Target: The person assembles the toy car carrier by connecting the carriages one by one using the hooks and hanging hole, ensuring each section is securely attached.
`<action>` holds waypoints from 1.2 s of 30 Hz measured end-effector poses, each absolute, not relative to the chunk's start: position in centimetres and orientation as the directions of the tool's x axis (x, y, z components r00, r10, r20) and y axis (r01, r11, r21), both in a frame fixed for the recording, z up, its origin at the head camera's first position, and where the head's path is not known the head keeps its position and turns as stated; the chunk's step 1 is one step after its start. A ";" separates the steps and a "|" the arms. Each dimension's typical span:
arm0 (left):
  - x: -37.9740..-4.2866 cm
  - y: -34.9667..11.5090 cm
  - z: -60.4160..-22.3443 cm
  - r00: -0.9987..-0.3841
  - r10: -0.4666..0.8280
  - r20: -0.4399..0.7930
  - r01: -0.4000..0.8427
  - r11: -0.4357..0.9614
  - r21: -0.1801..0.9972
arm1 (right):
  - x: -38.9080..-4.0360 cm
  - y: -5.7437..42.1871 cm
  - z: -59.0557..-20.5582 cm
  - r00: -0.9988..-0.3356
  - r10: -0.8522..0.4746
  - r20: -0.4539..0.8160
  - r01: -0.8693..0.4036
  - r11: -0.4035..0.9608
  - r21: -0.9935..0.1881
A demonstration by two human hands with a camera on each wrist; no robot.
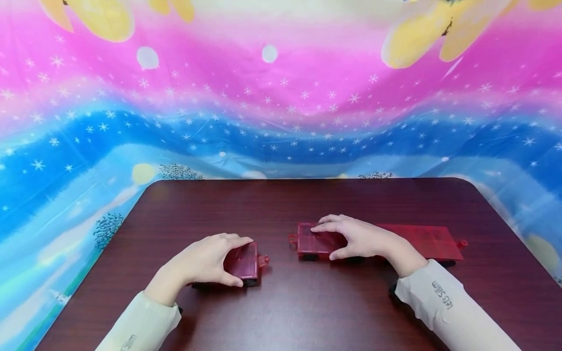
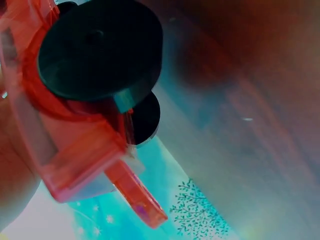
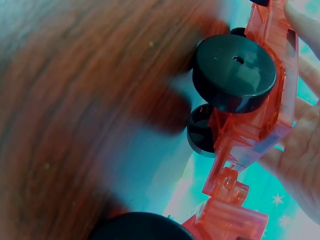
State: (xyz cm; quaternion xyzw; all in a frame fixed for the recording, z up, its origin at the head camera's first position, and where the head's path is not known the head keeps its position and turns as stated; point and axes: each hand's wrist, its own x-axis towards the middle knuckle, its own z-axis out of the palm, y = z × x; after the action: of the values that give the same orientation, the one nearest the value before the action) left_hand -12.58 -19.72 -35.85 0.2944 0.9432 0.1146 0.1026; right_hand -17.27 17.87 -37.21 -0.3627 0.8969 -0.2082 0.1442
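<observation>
In the head view my left hand point(image 1: 199, 261) grips a translucent red toy train car point(image 1: 247, 265) from above, thumb on the near side and fingers on the far side. Its peg coupling points right. The left wrist view shows the car's black wheel point(image 2: 102, 50) and a red coupling tab point(image 2: 135, 195) close up. My right hand point(image 1: 362, 236) holds a second red car point(image 1: 307, 241), whose ring faces left. Behind it trails another red car point(image 1: 421, 239); the right wrist view shows them meeting at a coupling point(image 3: 227, 185). A gap separates the two held cars.
Everything stands on a dark brown wooden table point(image 1: 281, 312) with rounded far corners. Behind and beside it hangs a pink and blue cloth point(image 1: 281, 112) with snowflakes and trees, reaching down to the table's edges.
</observation>
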 end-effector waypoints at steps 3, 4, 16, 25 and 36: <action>-13.1 -19.4 -35.7 -0.796 0.589 -0.137 0.539 0.794 0.283 | -17.2 17.8 -37.2 -0.694 -0.711 -0.109 -0.592 0.650 -0.476; -13.4 -19.2 -35.6 -0.792 0.593 -0.144 0.540 0.791 0.286 | -17.2 17.8 -37.2 -0.694 -0.711 -0.109 -0.590 0.650 -0.479; -15.1 -18.0 -35.3 -0.781 0.596 -0.186 0.540 0.794 0.278 | -17.0 18.1 -37.1 -0.699 -0.707 -0.107 -0.571 0.642 -0.511; -16.1 -16.5 -34.8 -0.778 0.584 -0.232 0.530 0.808 0.258 | -16.8 18.4 -36.9 -0.701 -0.706 -0.097 -0.549 0.622 -0.559; -16.8 -14.9 -34.7 -0.767 0.580 -0.274 0.518 0.812 0.268 | -16.7 18.7 -37.1 -0.695 -0.716 -0.064 -0.560 0.595 -0.577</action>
State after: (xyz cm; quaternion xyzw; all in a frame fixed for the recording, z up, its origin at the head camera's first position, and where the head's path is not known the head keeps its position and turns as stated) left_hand -16.83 -14.94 -34.72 0.2933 0.9359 0.0884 0.1739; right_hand -16.72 18.70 -37.12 -0.3620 0.8810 -0.2674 0.1461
